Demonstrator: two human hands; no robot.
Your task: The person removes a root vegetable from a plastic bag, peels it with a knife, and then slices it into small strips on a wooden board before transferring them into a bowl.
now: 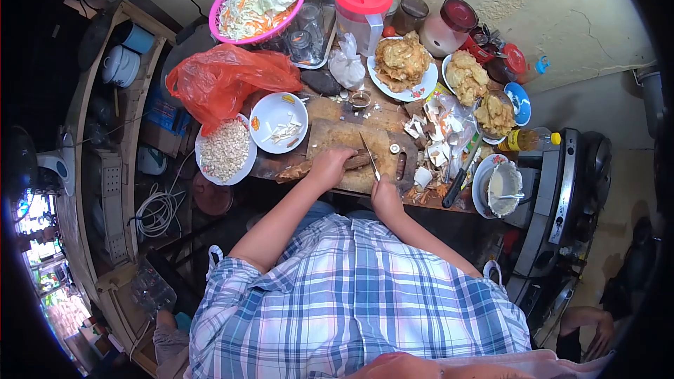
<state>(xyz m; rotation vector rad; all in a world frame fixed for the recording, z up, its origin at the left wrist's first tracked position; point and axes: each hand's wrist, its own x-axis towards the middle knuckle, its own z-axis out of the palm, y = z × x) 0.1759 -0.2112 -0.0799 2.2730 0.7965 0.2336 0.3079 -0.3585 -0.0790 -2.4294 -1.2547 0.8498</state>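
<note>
My left hand [333,167] is closed around a long brown-skinned root that looks like cassava [293,171], lying across the wooden cutting board [337,137]. In my right hand [385,198] is a knife [370,156], its blade angled up and left beside the root's end. A small round white slice [394,148] rests on the board right of the blade. Left of the board, a white bowl [262,138] holds several white strips. White and brown peelings [439,144] are heaped to the right, with a black-handled knife [456,186] beside them.
A plate of chopped pale bits [225,152] and a red plastic bag [225,81] are at left. Behind stand a pink basket of shredded vegetables [217,10], a red-lidded pitcher [361,17] and fritters [402,62]. A stove [565,189] and another person's hand [598,333] are at right.
</note>
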